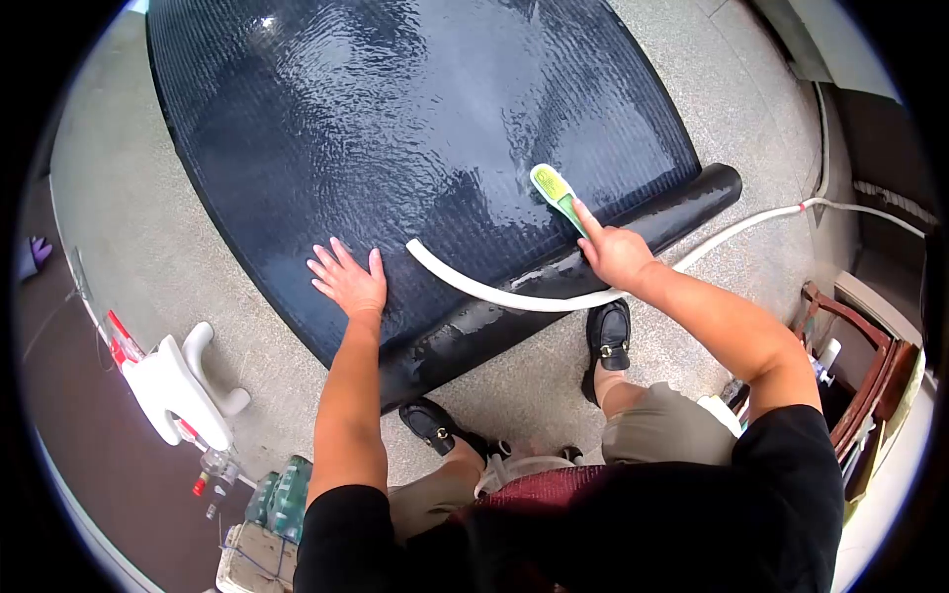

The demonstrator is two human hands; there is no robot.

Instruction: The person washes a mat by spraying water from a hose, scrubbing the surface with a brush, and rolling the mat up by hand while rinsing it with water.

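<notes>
A large black ribbed mat (395, 128), wet and shiny, spreads over the floor in front of me, its near edge rolled up. My right hand (619, 259) is closed round the handle of a green and white scrub brush (556, 188), whose head lies on the mat; the bristles are hidden underneath. My left hand (352, 281) lies on the mat's left part with its fingers spread, holding nothing. Between my hands a white hose (474, 287) rests across the mat and the roll, its end near my left hand. It passes under my right wrist and runs off right.
My black shoes (609, 336) stand just behind the rolled edge. At left are a white plastic stool-like item (178, 390), bottles (217, 465) and green packs (287, 499). A reddish-brown wooden frame (860, 346) with assorted things stands at right, near the wall.
</notes>
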